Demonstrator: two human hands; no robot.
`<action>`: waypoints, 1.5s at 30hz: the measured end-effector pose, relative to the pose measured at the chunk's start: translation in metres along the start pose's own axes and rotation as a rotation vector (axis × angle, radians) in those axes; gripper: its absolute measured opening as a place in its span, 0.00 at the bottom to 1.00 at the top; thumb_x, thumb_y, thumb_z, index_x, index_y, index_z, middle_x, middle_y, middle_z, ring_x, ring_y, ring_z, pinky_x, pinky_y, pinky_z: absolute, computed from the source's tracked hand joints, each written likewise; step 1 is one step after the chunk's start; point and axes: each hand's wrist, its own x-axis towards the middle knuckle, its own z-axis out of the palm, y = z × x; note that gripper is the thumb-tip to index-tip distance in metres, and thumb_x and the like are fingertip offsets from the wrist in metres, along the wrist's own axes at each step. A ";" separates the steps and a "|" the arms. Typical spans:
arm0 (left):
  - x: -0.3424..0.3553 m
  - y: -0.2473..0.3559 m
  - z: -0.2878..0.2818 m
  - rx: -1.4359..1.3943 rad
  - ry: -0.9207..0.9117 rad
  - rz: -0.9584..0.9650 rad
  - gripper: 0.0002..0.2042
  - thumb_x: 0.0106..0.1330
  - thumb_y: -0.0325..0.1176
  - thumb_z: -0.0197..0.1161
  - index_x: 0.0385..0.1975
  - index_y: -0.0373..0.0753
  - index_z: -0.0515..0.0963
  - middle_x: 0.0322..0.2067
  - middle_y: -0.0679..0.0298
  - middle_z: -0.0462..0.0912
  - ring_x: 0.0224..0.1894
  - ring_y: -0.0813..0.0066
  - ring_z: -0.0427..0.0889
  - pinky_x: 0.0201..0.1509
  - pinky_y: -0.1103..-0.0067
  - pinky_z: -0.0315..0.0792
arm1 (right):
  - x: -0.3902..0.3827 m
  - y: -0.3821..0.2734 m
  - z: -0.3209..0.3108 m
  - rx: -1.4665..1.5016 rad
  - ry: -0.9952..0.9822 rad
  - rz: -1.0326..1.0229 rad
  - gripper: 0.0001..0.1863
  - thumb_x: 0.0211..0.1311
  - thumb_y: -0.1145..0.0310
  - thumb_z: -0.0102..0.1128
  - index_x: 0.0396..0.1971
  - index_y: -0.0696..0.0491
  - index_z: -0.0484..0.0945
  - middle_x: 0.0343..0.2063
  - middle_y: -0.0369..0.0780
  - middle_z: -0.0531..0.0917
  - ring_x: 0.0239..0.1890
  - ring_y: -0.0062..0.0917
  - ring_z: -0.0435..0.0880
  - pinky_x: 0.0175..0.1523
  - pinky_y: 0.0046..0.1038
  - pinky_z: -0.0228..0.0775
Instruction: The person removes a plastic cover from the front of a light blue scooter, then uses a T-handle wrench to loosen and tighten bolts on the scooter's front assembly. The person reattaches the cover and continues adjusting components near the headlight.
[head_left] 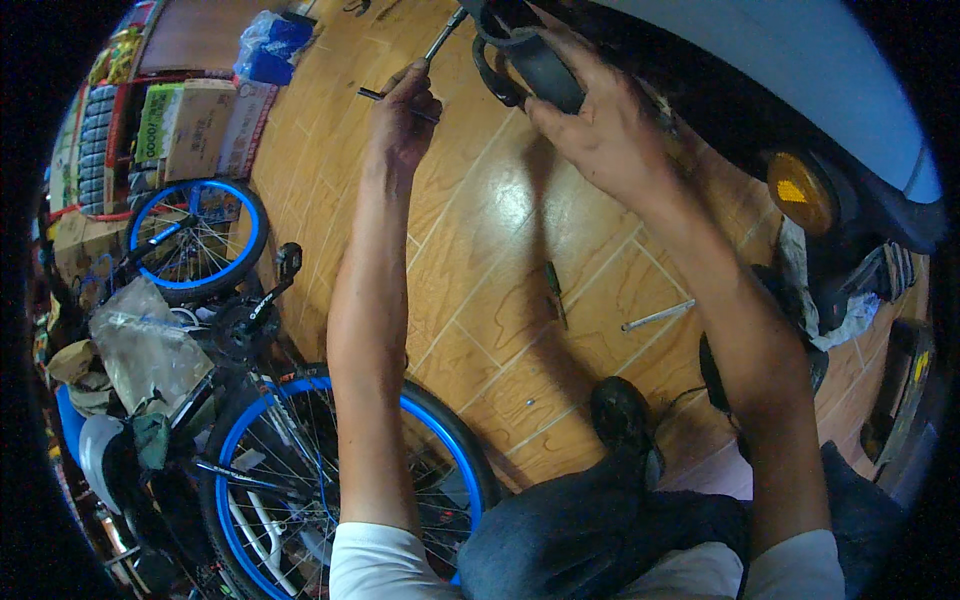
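Note:
My left hand [405,118] is closed around the crossbar of a T-handle wrench [443,37]. Its metal shaft points up and right, toward dark parts at the top edge. Fingers of my right hand [612,125] wrap around a black curved part [548,72] with a hooked loop at its left side. This part is beside the underside of a pale blue vehicle body [800,55]; whether it is attached there I cannot tell. The wrench's far end reaches close to the black part, and its tip is hard to make out.
On the tiled floor [470,350] lie a screwdriver [556,292], a silver wrench [658,315] and a small metal piece [530,402]. A bicycle with blue rims [470,455] stands at left, near cardboard boxes [195,130]. An orange lamp [800,193] juts out at right.

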 end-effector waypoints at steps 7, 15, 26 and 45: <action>-0.005 -0.002 0.004 0.019 -0.017 -0.004 0.05 0.72 0.32 0.66 0.38 0.40 0.77 0.25 0.74 0.70 0.22 0.85 0.64 0.26 0.83 0.60 | 0.001 0.010 -0.002 -0.094 -0.003 -0.076 0.30 0.60 0.73 0.67 0.64 0.56 0.74 0.51 0.47 0.84 0.52 0.29 0.83 0.61 0.29 0.72; -0.004 -0.005 0.005 -0.047 0.017 -0.035 0.05 0.73 0.31 0.65 0.38 0.40 0.77 0.25 0.73 0.71 0.21 0.85 0.63 0.26 0.82 0.58 | 0.001 0.010 -0.005 -0.036 -0.050 -0.045 0.33 0.56 0.67 0.66 0.64 0.55 0.74 0.52 0.54 0.83 0.53 0.44 0.84 0.60 0.37 0.74; -0.001 -0.008 0.006 -0.065 0.085 -0.065 0.05 0.73 0.32 0.65 0.37 0.39 0.78 0.26 0.72 0.73 0.21 0.84 0.64 0.27 0.81 0.60 | 0.005 0.014 0.008 -0.119 0.039 -0.217 0.31 0.56 0.67 0.66 0.62 0.55 0.74 0.47 0.53 0.84 0.50 0.45 0.84 0.57 0.38 0.75; -0.006 -0.007 0.008 -0.015 0.018 -0.040 0.06 0.72 0.32 0.67 0.41 0.39 0.78 0.26 0.72 0.73 0.22 0.84 0.64 0.27 0.81 0.62 | -0.011 -0.013 -0.008 0.414 -0.313 0.415 0.32 0.71 0.70 0.62 0.71 0.61 0.64 0.63 0.47 0.75 0.62 0.27 0.72 0.69 0.30 0.64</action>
